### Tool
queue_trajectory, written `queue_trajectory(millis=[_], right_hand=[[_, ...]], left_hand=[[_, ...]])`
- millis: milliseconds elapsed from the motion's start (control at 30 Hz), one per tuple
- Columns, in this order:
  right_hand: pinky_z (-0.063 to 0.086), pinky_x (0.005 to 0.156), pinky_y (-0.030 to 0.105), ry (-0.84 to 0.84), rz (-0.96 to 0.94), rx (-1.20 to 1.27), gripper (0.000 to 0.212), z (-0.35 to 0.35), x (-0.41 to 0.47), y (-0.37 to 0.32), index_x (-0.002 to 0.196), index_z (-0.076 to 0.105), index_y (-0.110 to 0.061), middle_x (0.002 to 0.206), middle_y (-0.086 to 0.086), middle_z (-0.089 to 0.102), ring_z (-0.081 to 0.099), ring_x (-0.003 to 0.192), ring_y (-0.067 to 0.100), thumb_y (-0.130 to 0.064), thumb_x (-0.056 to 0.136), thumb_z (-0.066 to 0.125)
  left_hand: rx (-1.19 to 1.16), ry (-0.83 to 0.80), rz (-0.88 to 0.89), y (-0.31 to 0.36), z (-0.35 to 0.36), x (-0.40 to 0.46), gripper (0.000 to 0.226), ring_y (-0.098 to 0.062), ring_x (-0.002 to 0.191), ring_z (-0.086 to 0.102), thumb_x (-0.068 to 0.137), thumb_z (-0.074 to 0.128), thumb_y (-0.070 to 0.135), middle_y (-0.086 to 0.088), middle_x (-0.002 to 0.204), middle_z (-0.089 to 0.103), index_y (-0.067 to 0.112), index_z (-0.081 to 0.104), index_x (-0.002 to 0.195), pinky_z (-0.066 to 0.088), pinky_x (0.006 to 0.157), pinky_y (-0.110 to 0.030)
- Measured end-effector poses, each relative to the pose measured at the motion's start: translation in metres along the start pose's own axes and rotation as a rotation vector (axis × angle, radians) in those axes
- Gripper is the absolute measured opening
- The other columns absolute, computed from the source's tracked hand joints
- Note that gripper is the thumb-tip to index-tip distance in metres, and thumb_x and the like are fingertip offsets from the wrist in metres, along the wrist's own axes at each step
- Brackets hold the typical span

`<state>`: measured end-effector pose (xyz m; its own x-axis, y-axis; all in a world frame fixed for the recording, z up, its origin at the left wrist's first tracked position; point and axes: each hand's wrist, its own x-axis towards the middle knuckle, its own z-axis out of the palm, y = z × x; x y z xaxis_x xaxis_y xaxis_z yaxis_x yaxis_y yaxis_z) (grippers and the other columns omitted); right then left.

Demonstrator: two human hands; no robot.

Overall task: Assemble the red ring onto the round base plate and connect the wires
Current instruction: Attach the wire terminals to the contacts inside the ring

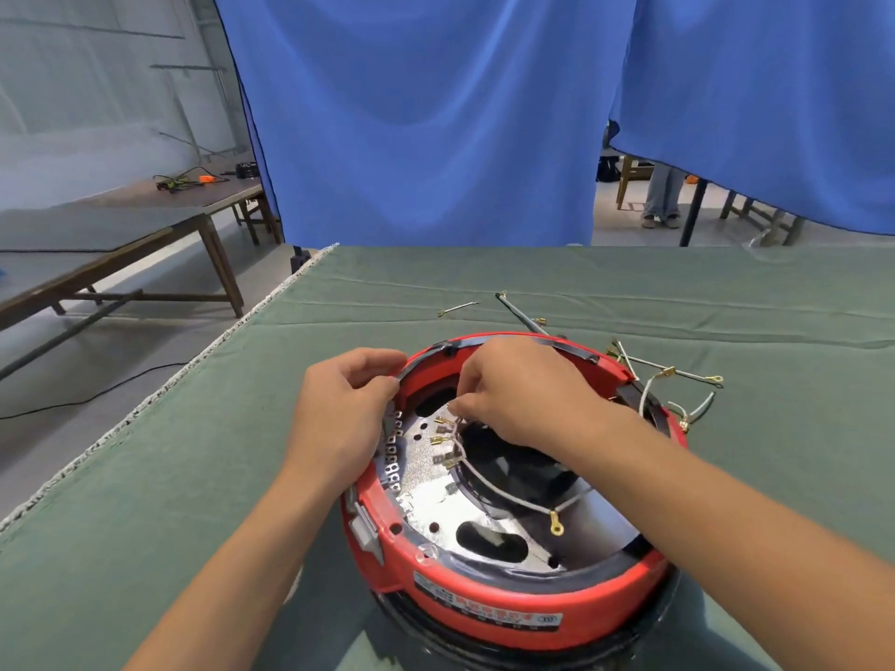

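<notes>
The red ring [489,600] sits around the round silver base plate [484,510] on the green table. My left hand [346,409] grips the ring's far left rim with curled fingers. Inside the ring, my right hand [518,394] pinches a small wire terminal just above the plate. A white wire with a gold ring terminal [556,525] lies across the plate near its dark centre hole. Several brass spade connectors [443,431] sit on the plate below my right fingertips.
Loose white wires with gold terminals [678,380] trail over the ring's right side onto the green cloth [193,477]. Two more short wires [520,312] lie behind the ring. The table's left edge runs diagonally. Blue curtains hang behind.
</notes>
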<state>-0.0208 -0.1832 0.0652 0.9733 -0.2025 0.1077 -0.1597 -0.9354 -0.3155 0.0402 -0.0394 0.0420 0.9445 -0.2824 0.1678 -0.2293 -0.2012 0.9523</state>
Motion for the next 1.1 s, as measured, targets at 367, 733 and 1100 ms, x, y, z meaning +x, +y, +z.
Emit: queue_trajectory(millis=[367,733,1100], right_hand=[[0.043,0.069,0.030,0.020,0.017,-0.051,0.014,0.004,0.000,-0.010,0.091,0.073,-0.022,0.095,0.002,0.071,0.060,0.097,0.025,-0.031,0.081,0.071],[0.053,0.077,0.039,-0.143,-0.108,-0.040,0.017,0.003,0.009,-0.021,0.090,0.074,-0.009,0.090,0.012,0.071,0.063,0.085,0.029,-0.022,0.086,0.063],[0.038,0.039,0.012,-0.284,-0.026,0.474,0.014,0.007,0.006,-0.014,0.074,0.061,-0.017,0.062,-0.002,0.066,0.054,0.039,0.001,-0.011,0.079,0.073]], left_hand=[[0.067,-0.091,-0.023,0.003,-0.020,0.007,0.016,-0.004,0.058,0.058,0.086,0.060,0.005,-0.004,0.072,0.067,0.014,0.071,0.079,0.045,0.054,-0.014],[0.108,-0.179,-0.031,-0.009,-0.012,0.009,0.016,-0.017,0.049,0.047,0.084,0.063,0.009,-0.002,0.057,0.057,0.020,0.065,0.072,0.038,0.064,-0.034],[0.141,-0.159,0.011,-0.009,-0.012,0.009,0.016,-0.014,0.053,0.051,0.083,0.064,0.012,0.002,0.059,0.061,0.021,0.066,0.071,0.040,0.063,-0.031]])
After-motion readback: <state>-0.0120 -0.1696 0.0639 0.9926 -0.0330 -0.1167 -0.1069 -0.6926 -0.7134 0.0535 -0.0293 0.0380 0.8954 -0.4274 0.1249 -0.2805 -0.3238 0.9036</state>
